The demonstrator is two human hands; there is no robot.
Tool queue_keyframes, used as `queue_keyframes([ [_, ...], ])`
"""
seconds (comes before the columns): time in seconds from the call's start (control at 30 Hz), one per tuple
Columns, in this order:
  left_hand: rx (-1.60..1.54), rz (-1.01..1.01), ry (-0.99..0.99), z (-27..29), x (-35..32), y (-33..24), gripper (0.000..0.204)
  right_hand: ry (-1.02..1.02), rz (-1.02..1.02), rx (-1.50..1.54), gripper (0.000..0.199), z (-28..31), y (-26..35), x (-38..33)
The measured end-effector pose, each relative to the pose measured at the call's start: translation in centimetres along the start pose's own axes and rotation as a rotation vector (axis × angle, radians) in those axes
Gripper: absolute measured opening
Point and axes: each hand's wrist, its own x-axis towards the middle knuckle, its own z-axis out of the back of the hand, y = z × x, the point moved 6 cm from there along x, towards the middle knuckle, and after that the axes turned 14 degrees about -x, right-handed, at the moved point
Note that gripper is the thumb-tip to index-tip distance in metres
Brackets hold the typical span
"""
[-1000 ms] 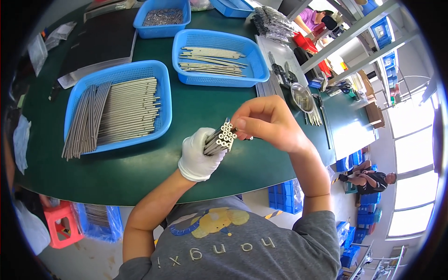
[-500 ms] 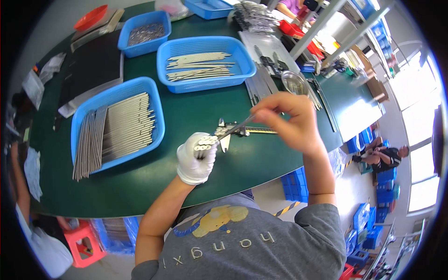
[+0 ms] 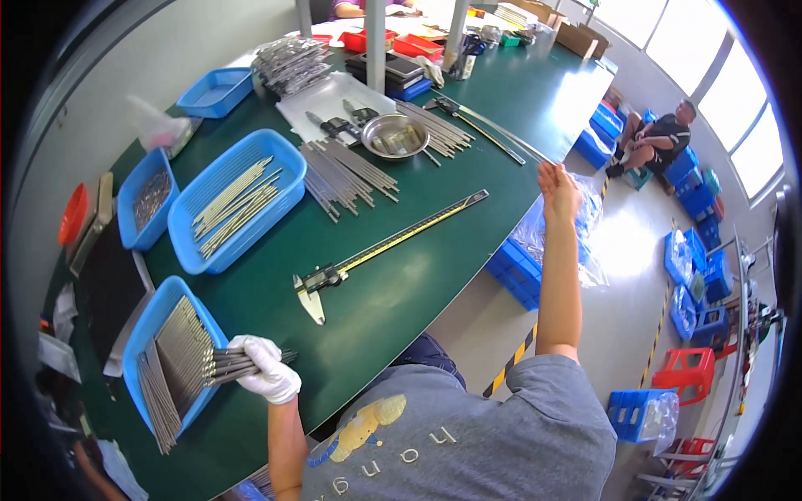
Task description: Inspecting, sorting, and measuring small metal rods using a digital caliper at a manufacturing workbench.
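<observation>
My left hand (image 3: 269,372), in a white glove, is closed around a bundle of thin grey metal rods (image 3: 227,366) with pale ends. It is at the right rim of a blue basket (image 3: 219,327) holding many similar rods. My bare right hand (image 3: 560,194) is stretched out over the table's right edge, its fingers pinched at the end of a long, thin metal rod (image 3: 505,132). That rod slants up and left, partly blurred, above a second caliper (image 3: 484,134). A large digital caliper (image 3: 368,257) lies on the green table between my hands.
A blue basket (image 3: 288,188) with pale rods and a smaller blue bin (image 3: 171,188) of small metal parts stand at left. Bare rods (image 3: 355,175) lie beside a steel bowl (image 3: 368,138). Metal posts (image 3: 375,50) rise at the back. A person (image 3: 664,138) sits at the right.
My view has turned right. My left hand has moved left with its bundle, toward the rod basket. My right hand has moved away from the bundle, out to the right with the thin rod.
</observation>
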Motion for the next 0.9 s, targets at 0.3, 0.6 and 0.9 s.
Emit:
queue_keyframes([
  [0.3, 0.131, -0.153, -0.029, -2.8, 1.3, -3.6, 0.023, 0.039, -0.119, -0.175, 0.02, -9.0, -7.8, 5.8],
  [0.6, 0.04, -0.108, -0.345, -1.0, 1.0, -4.6, 0.005, 0.236, 0.623, -1.279, 0.022, -16.3, -8.3, 4.1],
  [0.9, 0.058, -0.071, -0.267, -3.0, 1.0, -5.9, 0.012, 0.325, 0.701, -1.156, 0.023, -13.4, -8.8, 9.0],
])
